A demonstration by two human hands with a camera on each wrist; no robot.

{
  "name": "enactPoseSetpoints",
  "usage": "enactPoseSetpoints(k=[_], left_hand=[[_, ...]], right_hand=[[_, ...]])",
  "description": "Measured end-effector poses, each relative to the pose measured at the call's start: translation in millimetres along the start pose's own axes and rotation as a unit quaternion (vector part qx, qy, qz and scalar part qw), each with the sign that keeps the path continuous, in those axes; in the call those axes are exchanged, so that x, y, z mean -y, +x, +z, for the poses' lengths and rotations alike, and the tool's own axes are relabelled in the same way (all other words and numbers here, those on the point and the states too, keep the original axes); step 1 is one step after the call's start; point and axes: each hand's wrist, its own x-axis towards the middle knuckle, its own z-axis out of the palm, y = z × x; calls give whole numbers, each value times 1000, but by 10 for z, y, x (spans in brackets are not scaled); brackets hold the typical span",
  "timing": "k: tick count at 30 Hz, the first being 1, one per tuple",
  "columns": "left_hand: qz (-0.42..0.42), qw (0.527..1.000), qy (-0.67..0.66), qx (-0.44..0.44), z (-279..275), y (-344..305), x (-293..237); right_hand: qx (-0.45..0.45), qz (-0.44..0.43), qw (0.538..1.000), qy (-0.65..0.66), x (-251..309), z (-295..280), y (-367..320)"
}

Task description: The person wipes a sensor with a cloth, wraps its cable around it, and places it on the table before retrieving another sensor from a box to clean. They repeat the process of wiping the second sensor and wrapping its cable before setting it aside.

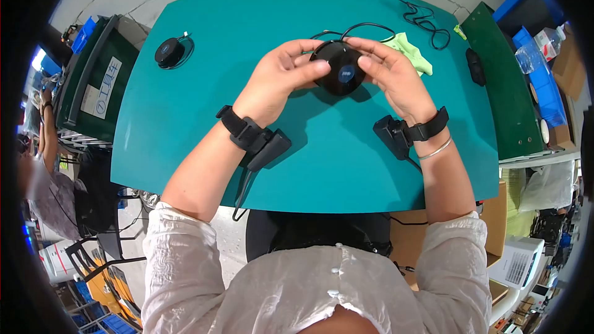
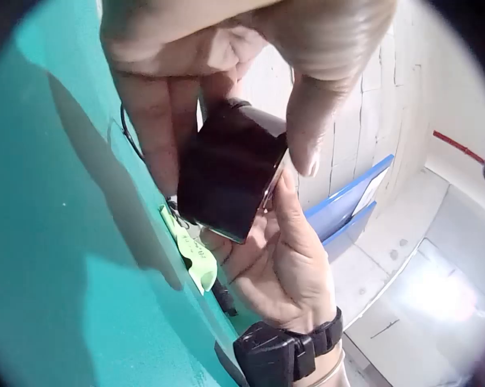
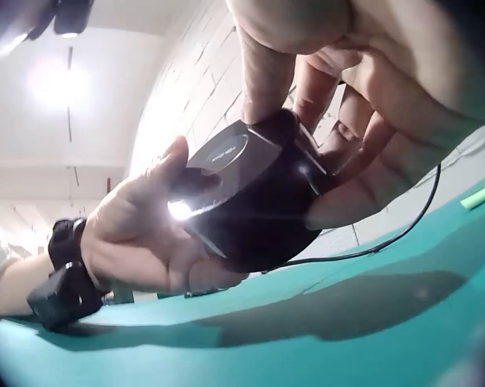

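Observation:
A glossy round black device [image 1: 337,80] with a small blue label on top is held up over the green table [image 1: 322,167] by both hands. My left hand [image 1: 276,80] grips its left side, the thumb lying on the top edge. My right hand [image 1: 401,80] pinches the opposite side, its thumb near the label. In the left wrist view the dark side of the device [image 2: 226,173] is visible between the hands. From the device [image 3: 262,205] in the right wrist view, a thin black cable [image 3: 387,250] runs off to the right.
A similar round black device [image 1: 167,53] with a coiled cable sits at the back left. Behind my right hand lies a light green cloth [image 1: 413,53]. A loose black cable [image 1: 426,21] and a small black object [image 1: 475,67] are on the right. Green cabinets [image 1: 102,80] flank the table.

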Motion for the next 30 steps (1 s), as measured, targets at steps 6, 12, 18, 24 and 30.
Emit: enactPoseSetpoints(k=[6, 12, 18, 24, 30], left_hand=[[-2, 982, -184, 51, -25, 55, 71], [-15, 964, -261, 38, -87, 74, 94], [-17, 970, -233, 58, -65, 59, 70], [-149, 961, -231, 31, -2, 46, 68], [-153, 922, -352, 47, -96, 58, 125]], right_hand=[[-31, 69, 987, 141, 28, -38, -22], [-95, 107, 964, 225, -61, 10, 13], [-62, 146, 969, 191, -97, -3, 24], [-18, 177, 977, 119, -43, 56, -47], [-21, 123, 976, 176, -108, 19, -6]])
